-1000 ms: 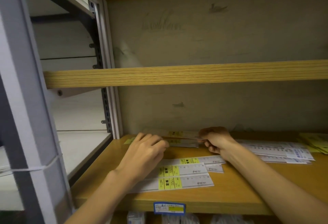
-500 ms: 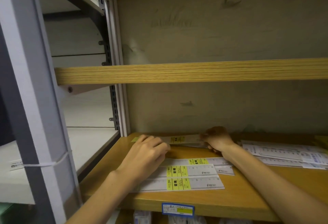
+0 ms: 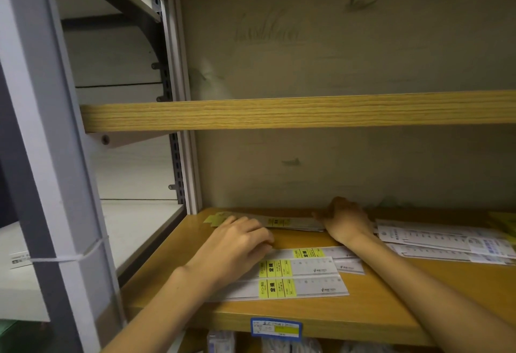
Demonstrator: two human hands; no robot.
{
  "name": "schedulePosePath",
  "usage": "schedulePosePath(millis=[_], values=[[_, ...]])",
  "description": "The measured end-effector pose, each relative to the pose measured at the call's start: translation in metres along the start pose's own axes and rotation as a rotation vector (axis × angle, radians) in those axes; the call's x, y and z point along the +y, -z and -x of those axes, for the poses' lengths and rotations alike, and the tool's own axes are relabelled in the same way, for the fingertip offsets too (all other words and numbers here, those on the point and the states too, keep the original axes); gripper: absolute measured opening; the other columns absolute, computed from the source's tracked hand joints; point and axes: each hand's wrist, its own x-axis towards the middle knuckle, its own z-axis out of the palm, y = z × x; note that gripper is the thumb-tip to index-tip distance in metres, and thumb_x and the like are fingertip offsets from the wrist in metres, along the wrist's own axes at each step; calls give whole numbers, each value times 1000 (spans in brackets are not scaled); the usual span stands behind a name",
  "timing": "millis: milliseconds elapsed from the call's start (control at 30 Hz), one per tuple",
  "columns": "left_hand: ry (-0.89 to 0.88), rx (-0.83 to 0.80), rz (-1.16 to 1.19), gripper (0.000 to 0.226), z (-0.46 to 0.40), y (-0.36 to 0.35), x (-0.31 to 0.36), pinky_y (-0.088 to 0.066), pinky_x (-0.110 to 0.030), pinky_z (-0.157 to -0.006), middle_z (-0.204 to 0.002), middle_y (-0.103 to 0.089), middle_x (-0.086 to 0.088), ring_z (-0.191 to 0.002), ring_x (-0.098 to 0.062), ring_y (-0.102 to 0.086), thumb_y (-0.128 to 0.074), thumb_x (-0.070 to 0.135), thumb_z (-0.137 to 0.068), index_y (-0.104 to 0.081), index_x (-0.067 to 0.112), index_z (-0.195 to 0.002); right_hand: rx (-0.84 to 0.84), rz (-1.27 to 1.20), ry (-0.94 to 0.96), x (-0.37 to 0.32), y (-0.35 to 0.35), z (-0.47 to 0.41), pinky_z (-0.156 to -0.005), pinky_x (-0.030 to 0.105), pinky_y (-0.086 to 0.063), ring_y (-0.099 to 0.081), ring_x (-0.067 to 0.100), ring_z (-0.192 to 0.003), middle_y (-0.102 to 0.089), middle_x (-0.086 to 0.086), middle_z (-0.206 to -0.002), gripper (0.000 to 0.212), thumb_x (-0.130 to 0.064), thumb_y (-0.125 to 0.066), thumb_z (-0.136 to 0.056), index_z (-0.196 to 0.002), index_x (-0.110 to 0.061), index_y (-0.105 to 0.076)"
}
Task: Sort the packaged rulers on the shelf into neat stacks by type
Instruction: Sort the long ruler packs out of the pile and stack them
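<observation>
At the back left of the wooden shelf [image 3: 377, 308], against the rear wall, lies a stack of packaged rulers [image 3: 290, 223] with a small yellow label. The right hand [image 3: 344, 217] rests on the stack's right end, thumb stretched left along it and fingers curved over the far side; whether it actually grips the stack I cannot tell. The left hand [image 3: 237, 243] lies knuckles-up near the stack's left end, its fingers loosely bent with the tips touching the shelf just in front of the stack, holding nothing. Near the front edge, three yellow-labelled rulers [image 3: 304, 277] lie overlapping, partly under the left wrist. Toward the right edge sits a spread of white printed packages [image 3: 446, 243]. A blue-bordered tag [image 3: 276, 329] is stuck on the shelf's front edge.
</observation>
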Motion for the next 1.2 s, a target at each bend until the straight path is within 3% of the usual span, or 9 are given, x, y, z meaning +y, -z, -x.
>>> schedulePosePath(millis=[267,433,600,800,967,1133,1200], values=[[30,-256,217,39,-7,12,14,-48,-21,-84,-109,-63,14,-98,0,-56,-45,53,-94,-67,28,-115,48,-108,47,3,11,4,-76,33,-52,-61,22,-87,-62,1,-90,34,-52,-54,-92,-90,-18,-57],[68,-362,200,48,-10,12,23,-47,-24,-88,-117,-60,12,-104,-1,-53,-53,57,-88,-63,24,-122,56,-166,62,8,12,10,-81,37,-53,-63,23,-92,-66,1,-93,35,-54,-54,-90,-92,-20,-63],[123,-326,236,36,-13,9,26,-45,-18,-86,-117,-61,14,-103,-1,-54,-61,44,-89,-62,27,-122,86,-222,56,16,16,18,-79,34,-52,-63,25,-93,-68,3,-95,32,-50,-59,-88,-91,-19,-64],[234,-308,346,30,-16,5,28,-49,-25,-85,-108,-56,17,-98,-1,-51,-69,34,-85,-61,35,-114,95,-286,44,24,19,27,-71,28,-46,-62,23,-90,-67,2,-92,25,-45,-63,-88,-85,-20,-62],[210,-244,376,25,-16,1,27,-39,-12,-77,-100,-44,20,-94,-3,-48,-67,25,-88,-54,42,-102,44,-450,73,19,30,39,-71,27,-47,-66,16,-80,-66,-3,-75,19,-39,-65,-89,-83,-21,-62],[186,-148,362,24,-22,2,22,-35,-15,-80,-102,-44,13,-91,0,-45,-58,15,-92,-59,33,-108,-73,-700,78,12,36,48,-83,38,-55,-67,14,-87,-72,-3,-85,23,-42,-69,-84,-92,-21,-69],[182,-91,345,24,-28,7,20,-33,-15,-80,-104,-47,8,-90,-2,-45,-56,11,-93,-60,29,-109,-110,-773,103,7,43,55,-80,32,-55,-65,12,-91,-71,-3,-93,20,-40,-68,-86,-94,-22,-67]])
